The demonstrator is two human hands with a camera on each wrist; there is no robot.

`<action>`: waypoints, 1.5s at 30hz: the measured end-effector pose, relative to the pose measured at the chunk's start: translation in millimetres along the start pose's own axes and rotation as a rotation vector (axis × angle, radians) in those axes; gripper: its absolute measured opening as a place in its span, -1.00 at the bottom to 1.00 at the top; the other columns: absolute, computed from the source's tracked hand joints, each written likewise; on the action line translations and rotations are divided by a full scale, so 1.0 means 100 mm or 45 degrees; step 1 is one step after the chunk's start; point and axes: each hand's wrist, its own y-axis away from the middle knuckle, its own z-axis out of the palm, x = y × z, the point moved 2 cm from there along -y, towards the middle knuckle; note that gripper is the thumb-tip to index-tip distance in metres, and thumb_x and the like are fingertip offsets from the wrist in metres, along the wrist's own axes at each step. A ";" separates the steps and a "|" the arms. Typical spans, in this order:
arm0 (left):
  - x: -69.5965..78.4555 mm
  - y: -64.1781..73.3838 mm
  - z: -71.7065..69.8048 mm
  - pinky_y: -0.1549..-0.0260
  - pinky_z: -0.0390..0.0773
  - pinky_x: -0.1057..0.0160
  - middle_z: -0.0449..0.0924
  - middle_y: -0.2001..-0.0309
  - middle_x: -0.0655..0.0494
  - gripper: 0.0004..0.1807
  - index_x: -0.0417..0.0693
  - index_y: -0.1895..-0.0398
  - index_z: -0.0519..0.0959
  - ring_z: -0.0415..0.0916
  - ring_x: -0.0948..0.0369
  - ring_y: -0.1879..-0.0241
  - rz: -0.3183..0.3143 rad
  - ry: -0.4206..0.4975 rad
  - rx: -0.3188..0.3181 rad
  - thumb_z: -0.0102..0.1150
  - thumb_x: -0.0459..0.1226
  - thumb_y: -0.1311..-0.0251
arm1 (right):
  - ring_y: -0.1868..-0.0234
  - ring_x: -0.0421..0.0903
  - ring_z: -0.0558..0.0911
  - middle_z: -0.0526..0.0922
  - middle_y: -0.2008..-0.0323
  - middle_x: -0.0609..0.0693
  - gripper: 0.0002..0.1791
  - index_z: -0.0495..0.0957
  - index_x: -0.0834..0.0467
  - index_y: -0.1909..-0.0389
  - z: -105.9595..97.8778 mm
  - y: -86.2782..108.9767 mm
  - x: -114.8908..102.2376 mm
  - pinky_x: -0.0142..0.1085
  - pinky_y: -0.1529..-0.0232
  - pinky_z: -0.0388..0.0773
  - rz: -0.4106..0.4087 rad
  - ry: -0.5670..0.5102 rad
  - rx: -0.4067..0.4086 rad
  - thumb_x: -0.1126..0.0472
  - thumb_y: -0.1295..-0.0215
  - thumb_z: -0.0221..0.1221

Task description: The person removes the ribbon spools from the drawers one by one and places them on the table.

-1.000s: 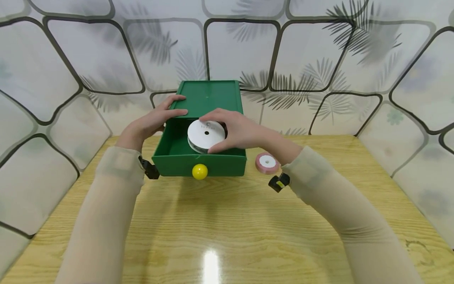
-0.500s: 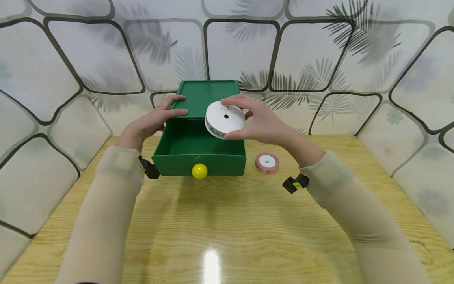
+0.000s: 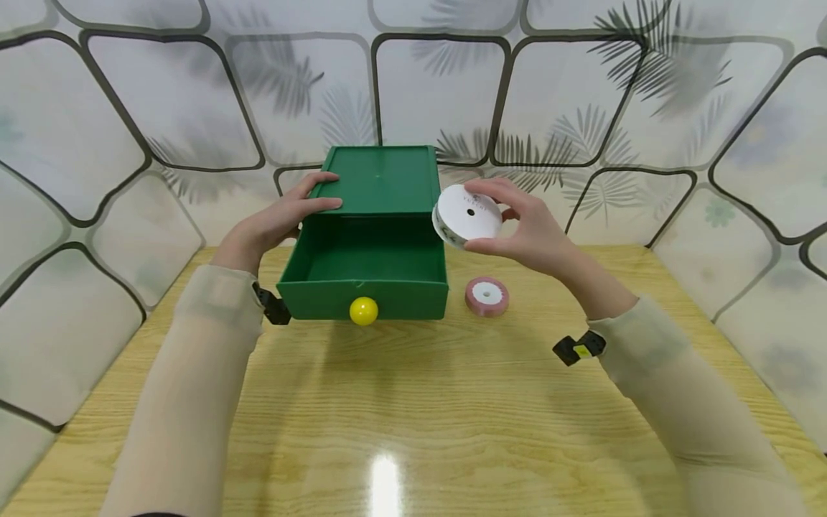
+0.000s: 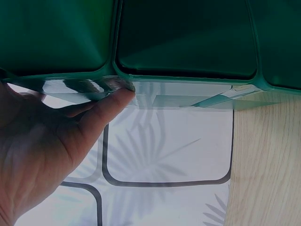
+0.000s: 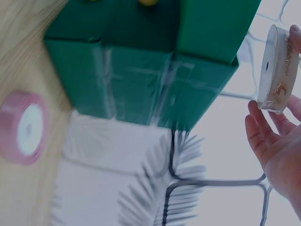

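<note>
Pinching round white ribbon spool [image 3: 461, 224] in right hand [image 3: 531, 224], resting spread left hand [image 3: 279, 218] on green plastic box [image 3: 384, 179]; could slip (rim-only hold).

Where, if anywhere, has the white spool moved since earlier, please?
Yes: in the head view, the white spool has moved up and right, out of the green drawer.

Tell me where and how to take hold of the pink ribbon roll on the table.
Grip the pink ribbon roll by its round outer rim, probably best from above and the right, thumb on the near edge, fingers on the far one. It lies flat on the table, leaving that rim exposed, and the green drawer stands close on its left.
</note>
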 end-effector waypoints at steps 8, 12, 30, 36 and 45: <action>0.00 0.00 0.00 -0.21 0.06 -0.32 -0.43 -0.53 0.10 -0.21 0.32 -0.52 -0.10 -0.17 -0.14 -0.43 -0.002 -0.003 0.000 0.04 0.08 -0.35 | -0.01 -0.07 0.40 0.45 -0.19 0.12 -0.19 0.42 0.22 -0.30 -0.13 0.26 0.30 -0.32 0.15 0.39 0.128 0.077 -0.004 0.36 0.06 0.50; 0.00 0.00 0.01 -0.21 0.06 -0.32 -0.44 -0.53 0.10 -0.21 0.32 -0.53 -0.10 -0.17 -0.15 -0.43 -0.003 -0.002 -0.001 0.04 0.08 -0.35 | 0.00 -0.04 0.42 0.43 -0.20 0.13 -0.20 0.42 0.23 -0.29 -0.17 0.41 0.51 -0.20 0.12 0.40 0.217 0.145 -0.046 0.28 0.03 0.50; 0.00 0.00 0.00 -0.22 0.02 -0.34 -0.42 -0.53 0.10 -0.21 0.34 -0.52 -0.10 -0.18 -0.12 -0.44 -0.007 -0.010 -0.003 0.04 0.09 -0.34 | -0.06 0.15 0.44 0.41 -0.19 0.26 -0.15 0.37 0.31 -0.31 -0.26 0.96 1.23 0.03 0.07 0.43 0.511 0.285 -0.174 0.06 -0.03 0.48; 0.01 0.01 0.01 -0.21 0.05 -0.33 -0.43 -0.53 0.10 -0.22 0.32 -0.52 -0.09 -0.16 -0.13 -0.43 -0.006 -0.007 0.001 0.04 0.08 -0.35 | -0.17 0.27 0.38 0.36 -0.25 0.35 -0.09 0.34 0.33 -0.32 -0.25 1.05 1.40 0.15 -0.08 0.30 0.594 0.370 -0.291 -0.03 -0.03 0.47; 0.00 0.01 0.01 -0.21 0.07 -0.31 -0.42 -0.53 0.08 -0.21 0.31 -0.53 -0.10 -0.15 -0.14 -0.43 -0.007 -0.005 0.005 0.04 0.08 -0.34 | -0.19 0.30 0.36 0.38 -0.22 0.41 -0.13 0.35 0.40 -0.28 -0.20 1.08 1.58 0.15 -0.16 0.24 0.613 0.363 -0.346 0.03 -0.04 0.46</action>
